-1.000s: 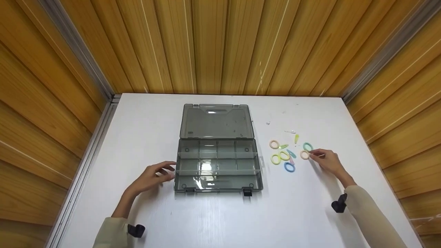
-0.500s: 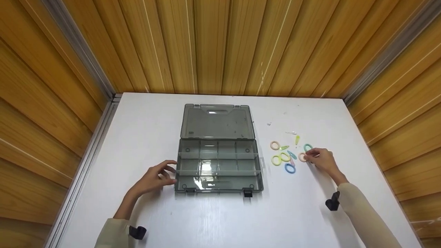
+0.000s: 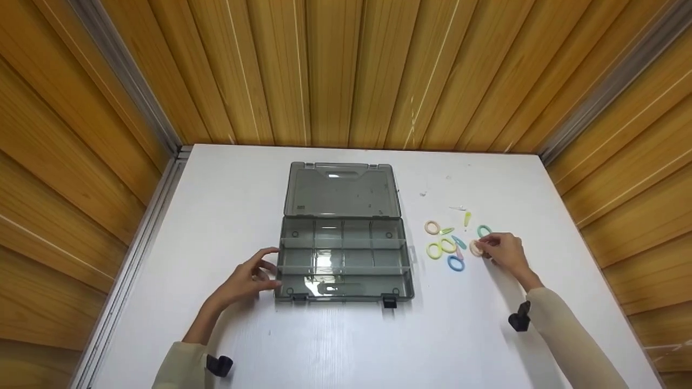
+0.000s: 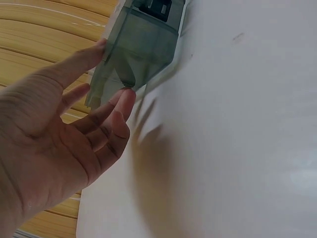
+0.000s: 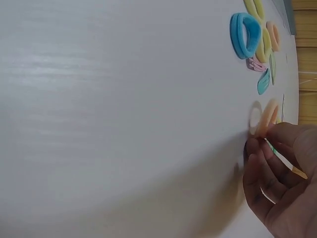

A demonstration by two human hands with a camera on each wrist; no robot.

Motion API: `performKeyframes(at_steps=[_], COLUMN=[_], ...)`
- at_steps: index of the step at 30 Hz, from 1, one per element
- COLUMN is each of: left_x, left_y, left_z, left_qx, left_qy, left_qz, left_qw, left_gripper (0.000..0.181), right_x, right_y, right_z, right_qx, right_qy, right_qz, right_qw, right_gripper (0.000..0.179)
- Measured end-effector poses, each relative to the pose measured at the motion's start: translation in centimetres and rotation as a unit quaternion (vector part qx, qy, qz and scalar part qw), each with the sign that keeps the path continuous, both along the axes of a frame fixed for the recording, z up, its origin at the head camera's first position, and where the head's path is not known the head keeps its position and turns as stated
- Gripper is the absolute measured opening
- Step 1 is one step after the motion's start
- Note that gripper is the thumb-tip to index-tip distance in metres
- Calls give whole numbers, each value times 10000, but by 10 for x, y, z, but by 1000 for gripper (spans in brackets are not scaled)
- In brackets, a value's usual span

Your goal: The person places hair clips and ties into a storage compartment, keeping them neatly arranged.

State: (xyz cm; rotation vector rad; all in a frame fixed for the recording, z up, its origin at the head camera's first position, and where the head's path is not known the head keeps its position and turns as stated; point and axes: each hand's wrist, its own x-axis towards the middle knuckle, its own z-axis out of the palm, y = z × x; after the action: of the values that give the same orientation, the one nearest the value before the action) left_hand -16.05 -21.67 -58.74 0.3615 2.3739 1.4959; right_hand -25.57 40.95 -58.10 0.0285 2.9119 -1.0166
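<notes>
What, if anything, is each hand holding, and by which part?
Right hand pinches a peach ring by its rim. Left hand touches the gray box at its left side; whether it grips, can't tell.

White table; ribbed walls, apparently wood-patterned.

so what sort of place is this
Probably a small work booth, though what lies beyond isn't shown. Wood-look panels enclose a white table at the back and both sides, and metal posts run along the back corners.
</notes>
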Motion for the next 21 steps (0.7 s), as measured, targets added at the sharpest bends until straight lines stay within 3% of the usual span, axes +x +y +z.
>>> performKeyframes(at_steps=[12,21], left_x=[-4,-2], left_y=[1,5], left_z=[4,12], left_qx=[-15,-55], left_qy=[-111,-751], left_qz=[36,134], left_qw=[9999,9971], left_gripper=[78,80], right_x=[-5,-3], right_y=[-11,-24], right_z=[13,20], right_qx=[-415,-1176], right_qy=[146,-158], right_qz=[-20,49], right_qw=[9990,9929], right_gripper=[21,27])
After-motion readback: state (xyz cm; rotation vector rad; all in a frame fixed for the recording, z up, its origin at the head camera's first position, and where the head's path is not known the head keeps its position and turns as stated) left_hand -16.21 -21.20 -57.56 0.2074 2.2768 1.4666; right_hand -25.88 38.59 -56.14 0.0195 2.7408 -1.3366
